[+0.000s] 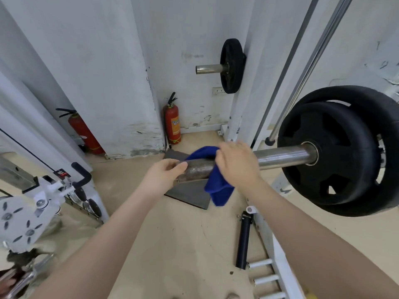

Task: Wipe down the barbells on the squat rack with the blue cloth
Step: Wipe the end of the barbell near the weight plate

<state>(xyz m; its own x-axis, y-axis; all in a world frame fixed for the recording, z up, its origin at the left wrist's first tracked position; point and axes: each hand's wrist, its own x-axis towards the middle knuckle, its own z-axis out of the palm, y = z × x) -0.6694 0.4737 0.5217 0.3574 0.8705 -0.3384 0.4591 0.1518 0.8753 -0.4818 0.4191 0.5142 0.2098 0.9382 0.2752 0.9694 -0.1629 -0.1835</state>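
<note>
Fingers: left hand (165, 175) curled round the bar's (197, 171) free end, likely steadying it. Right hand (235, 162) pinches the blue cloth (218, 190) draped over the bar just beside them, positioned for wiping; plates (343, 152) beyond.

A single wide-angle view from the person's head looks forward and down, close over both forearms, toward the barbell (280, 157) end, the floor (172, 244) and a white wall (190, 29) corner beyond.

Nothing legible from here: the yellow label on the red steel fire extinguisher (172, 124), beyond the fingers, is blurred.
</note>
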